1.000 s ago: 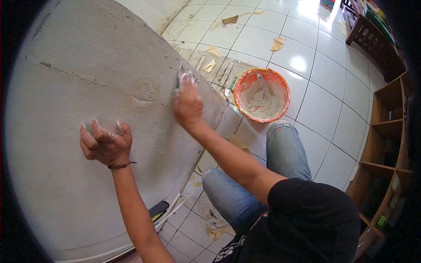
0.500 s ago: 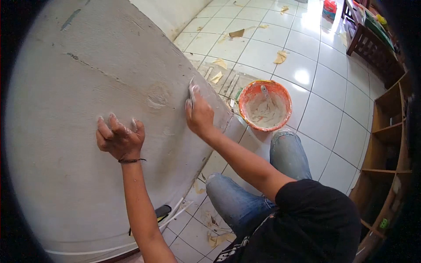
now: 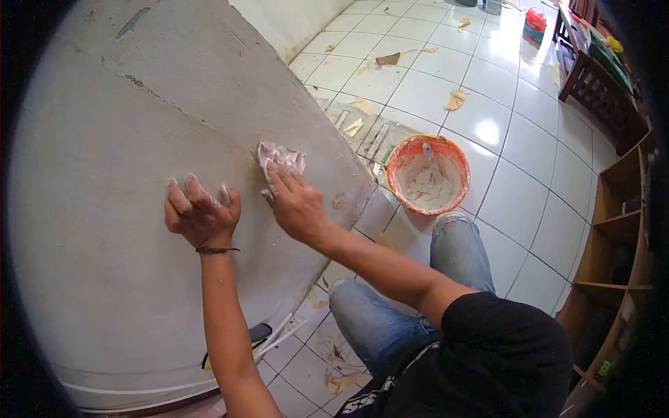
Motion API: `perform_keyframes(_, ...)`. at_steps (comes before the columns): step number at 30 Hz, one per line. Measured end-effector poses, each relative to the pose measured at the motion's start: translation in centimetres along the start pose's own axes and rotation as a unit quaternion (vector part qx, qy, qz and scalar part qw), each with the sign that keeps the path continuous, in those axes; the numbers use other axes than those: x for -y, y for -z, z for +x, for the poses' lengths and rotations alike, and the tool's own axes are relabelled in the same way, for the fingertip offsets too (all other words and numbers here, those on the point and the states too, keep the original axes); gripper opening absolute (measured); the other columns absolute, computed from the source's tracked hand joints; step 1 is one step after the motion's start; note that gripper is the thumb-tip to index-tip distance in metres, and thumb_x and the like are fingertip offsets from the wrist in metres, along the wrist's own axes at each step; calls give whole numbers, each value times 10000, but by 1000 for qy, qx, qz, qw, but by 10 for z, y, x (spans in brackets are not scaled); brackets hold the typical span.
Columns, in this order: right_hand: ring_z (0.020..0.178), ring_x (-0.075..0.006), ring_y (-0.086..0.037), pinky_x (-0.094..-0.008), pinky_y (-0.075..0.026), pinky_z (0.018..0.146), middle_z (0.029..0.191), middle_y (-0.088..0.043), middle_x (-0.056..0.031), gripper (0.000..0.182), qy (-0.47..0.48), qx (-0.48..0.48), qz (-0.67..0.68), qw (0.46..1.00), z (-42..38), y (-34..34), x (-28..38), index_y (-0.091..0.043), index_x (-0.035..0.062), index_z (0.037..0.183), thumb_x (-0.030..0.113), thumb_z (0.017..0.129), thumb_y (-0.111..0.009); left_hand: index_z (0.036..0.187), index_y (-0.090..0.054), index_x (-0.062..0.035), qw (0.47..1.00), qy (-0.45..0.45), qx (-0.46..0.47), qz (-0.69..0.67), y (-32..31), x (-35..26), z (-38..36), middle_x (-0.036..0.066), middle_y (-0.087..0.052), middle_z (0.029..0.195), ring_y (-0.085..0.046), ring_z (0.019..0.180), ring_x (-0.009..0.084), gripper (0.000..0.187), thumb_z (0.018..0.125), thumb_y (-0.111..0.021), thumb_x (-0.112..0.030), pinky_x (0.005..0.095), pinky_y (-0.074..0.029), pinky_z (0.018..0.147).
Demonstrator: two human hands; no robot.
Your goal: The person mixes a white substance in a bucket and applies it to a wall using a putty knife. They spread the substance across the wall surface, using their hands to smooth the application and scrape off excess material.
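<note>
My right hand (image 3: 296, 202) grips a putty scraper (image 3: 281, 157) smeared with white filler and presses its blade flat against the grey wall (image 3: 125, 174), over a patched spot. My left hand (image 3: 201, 212) rests on the wall just to the left, fingers bent and dusted with filler, holding nothing. An orange bucket (image 3: 428, 174) with white filler and a stirring tool inside stands on the tiled floor beyond my right knee.
A long crack (image 3: 164, 101) runs across the wall above my hands. Scraps of debris (image 3: 456, 99) lie on the white floor tiles. Wooden shelves (image 3: 613, 237) stand at the right, a wooden bench (image 3: 599, 83) further back. White cables run along the wall base.
My right hand swung the scraper from the wall's right edge leftward onto the patched spot, blade now flat on the wall. My left hand stayed on the wall.
</note>
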State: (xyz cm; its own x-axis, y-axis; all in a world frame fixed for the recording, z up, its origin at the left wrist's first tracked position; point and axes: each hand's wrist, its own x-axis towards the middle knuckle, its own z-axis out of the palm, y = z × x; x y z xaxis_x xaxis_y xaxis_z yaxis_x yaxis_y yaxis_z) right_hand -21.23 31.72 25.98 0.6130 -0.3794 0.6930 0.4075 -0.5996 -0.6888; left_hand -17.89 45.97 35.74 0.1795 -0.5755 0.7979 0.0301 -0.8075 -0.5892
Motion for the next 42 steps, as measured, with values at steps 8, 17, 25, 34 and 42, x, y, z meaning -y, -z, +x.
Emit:
perform_keyframes(8, 778, -361, -647, -438, -518, 639, 998, -656, -219, 411, -76, -91, 31, 992, 60, 21, -43, -541, 30, 1280, 146, 891, -604, 1205, -439, -119, 1000, 9, 12, -20, -1, 1, -2, 144, -381, 1294, -372, 1122, 336, 557, 765, -567, -435, 465, -324, 929)
perform_keyframes(17, 949, -330, -656, -394, -543, 781, 1126, -645, -179, 390, 86, 105, 82, 987, -34, 8, -12, -584, 52, 1210, 149, 843, -673, 1217, -419, -119, 998, 11, 13, -52, -4, 5, -6, 142, -370, 1292, -366, 1136, 338, 568, 757, -564, -419, 476, -323, 930)
perform_keyframes(25, 722, -255, -623, -362, -476, 650, 782, -641, -165, 323, -255, -91, 150, 951, 12, 57, -102, -632, -39, 966, 257, 985, -503, 1238, -398, -137, 998, 12, 15, -61, -4, 4, -6, 137, -357, 1297, -366, 1139, 329, 572, 767, -562, -416, 480, -331, 917)
perform_keyframes(34, 779, -167, -646, -303, -545, 658, 921, -651, -64, 217, -457, -113, 423, 774, -54, 82, -167, -609, 24, 1072, 170, 960, -495, 1270, -411, -134, 998, 17, 19, -59, -3, 1, -15, 164, -350, 1362, -359, 1189, 337, 607, 765, -588, -421, 491, -332, 924)
perform_keyframes(42, 770, -134, -606, -275, -515, 654, 928, -629, -47, 191, -453, -28, 365, 813, -97, 103, -190, -586, 27, 1093, 113, 929, -542, 1044, -575, -75, 791, 249, 296, -474, 94, -209, -137, 107, -593, 959, -569, 881, 247, 435, 806, -699, -416, 391, -464, 761)
